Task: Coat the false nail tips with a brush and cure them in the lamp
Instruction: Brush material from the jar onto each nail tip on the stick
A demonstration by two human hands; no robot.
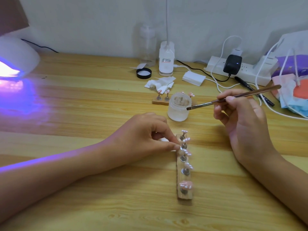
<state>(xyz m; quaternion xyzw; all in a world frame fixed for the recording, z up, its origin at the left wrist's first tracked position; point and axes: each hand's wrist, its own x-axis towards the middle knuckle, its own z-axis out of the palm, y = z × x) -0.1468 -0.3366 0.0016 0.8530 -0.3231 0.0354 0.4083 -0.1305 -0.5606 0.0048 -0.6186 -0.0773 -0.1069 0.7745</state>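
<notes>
A narrow wooden strip lies in front of me on the table, with several pink false nail tips standing on small metal stands along it. My left hand pinches the left edge of the strip near its far end. My right hand holds a thin brown brush, whose bristles hover at the rim of an open frosted gel jar. The white curing lamp glows violet at the far left. A second short strip with two more tips stands behind the jar.
A black jar lid, crumpled wipes, a clear pump bottle and a white desk-lamp base stand at the back. A power strip with plugs and cables, a black pen and a bag crowd the right.
</notes>
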